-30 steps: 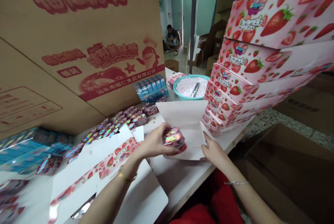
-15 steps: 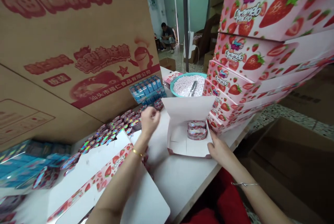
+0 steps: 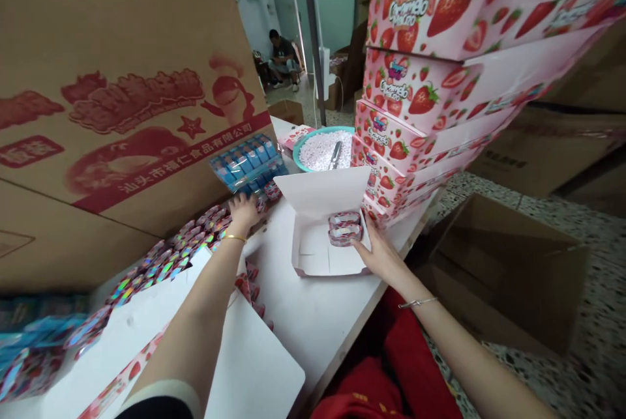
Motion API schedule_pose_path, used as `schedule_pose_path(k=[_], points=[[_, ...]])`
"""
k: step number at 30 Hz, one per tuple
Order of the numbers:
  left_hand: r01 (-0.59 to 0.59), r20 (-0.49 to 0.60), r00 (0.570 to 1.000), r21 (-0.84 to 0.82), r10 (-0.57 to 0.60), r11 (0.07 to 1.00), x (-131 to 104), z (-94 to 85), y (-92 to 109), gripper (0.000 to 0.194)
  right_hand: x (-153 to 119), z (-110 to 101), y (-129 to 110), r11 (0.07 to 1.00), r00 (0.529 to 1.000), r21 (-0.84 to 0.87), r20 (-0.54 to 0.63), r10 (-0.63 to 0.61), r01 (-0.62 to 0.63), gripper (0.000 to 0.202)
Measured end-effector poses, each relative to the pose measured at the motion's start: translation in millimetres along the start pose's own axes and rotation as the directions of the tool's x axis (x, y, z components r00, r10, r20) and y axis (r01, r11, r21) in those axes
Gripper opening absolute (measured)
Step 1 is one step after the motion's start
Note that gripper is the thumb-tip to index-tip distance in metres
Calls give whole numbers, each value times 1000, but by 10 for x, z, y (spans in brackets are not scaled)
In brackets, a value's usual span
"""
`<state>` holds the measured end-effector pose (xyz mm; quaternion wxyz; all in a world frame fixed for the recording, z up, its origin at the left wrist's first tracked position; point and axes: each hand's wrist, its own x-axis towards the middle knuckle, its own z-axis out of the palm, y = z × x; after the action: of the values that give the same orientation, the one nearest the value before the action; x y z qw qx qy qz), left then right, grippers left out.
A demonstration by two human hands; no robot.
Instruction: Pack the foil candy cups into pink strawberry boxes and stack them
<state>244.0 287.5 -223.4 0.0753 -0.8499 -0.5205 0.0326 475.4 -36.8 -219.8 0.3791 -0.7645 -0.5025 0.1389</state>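
My left hand (image 3: 244, 210) reaches over the candy packets at the back of the table, its fingers spread, touching or just above those near the blue packs. At the right side of an open white-lined box (image 3: 313, 253), my right hand (image 3: 379, 253) grips the side wall, thumb inside and fingers outside. Two round shiny packets (image 3: 345, 234) lie in the box's right part, close to that thumb. The lid (image 3: 325, 191) stands raised at the back. Rows of similar packets (image 3: 195, 240) spread along the table beside my left forearm.
Stacked pink strawberry-print boxes (image 3: 391, 132) rise at the right. A turquoise basin (image 3: 298, 157) of small white pieces stands behind the lid. Blue packs (image 3: 247, 161) lean near a big carton (image 3: 137, 93). Flat cardboard (image 3: 259, 360) lies in front; an open carton (image 3: 513, 275) sits below right.
My left hand has gone from a closed fist beside the box to spread fingers over the packets at the back. My right hand stays at the box, thumb further inside. The view has shifted.
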Motion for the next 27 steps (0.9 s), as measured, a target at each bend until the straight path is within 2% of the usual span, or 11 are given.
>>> schedule_pose_path(k=[3,5,7,9,11,14,16,17,21,24,27], points=[[-62,58,996,0,62,998,-51,-122,2,73,-15,119,103,993,1000,122,2,2,-2,80],[-71,35,997,3,71,997,-134,-261,-10,70,-17,168,148,986,1000,167,10,12,-14,76],[-64,-24,998,-55,63,996,-306,-462,-53,73,-9,196,170,985,999,172,16,30,-32,71],[-121,-84,991,-227,104,966,-594,-719,-101,79,4,214,183,987,999,154,16,49,-51,68],[-278,-127,961,-448,247,850,-969,-989,-77,82,14,233,199,987,998,153,13,57,-58,66],[-508,-171,831,-623,529,596,-1494,-1261,243,83,21,257,243,975,997,209,7,71,-71,64],[-586,-146,745,-611,651,533,-1680,-1273,628,85,24,263,277,966,998,249,1,70,-68,63],[-609,-122,723,-576,679,545,-1712,-1230,835,86,25,261,290,963,998,262,-1,63,-61,63],[-648,-47,729,-371,683,665,-1610,-916,1506,84,38,227,288,960,999,278,0,40,-39,60],[-689,-55,701,-310,711,656,-1550,-727,1788,86,68,176,239,954,997,290,24,73,-77,60],[-706,-108,689,-323,716,630,-1585,-667,1913,84,80,103,165,939,993,325,48,105,-115,60]])
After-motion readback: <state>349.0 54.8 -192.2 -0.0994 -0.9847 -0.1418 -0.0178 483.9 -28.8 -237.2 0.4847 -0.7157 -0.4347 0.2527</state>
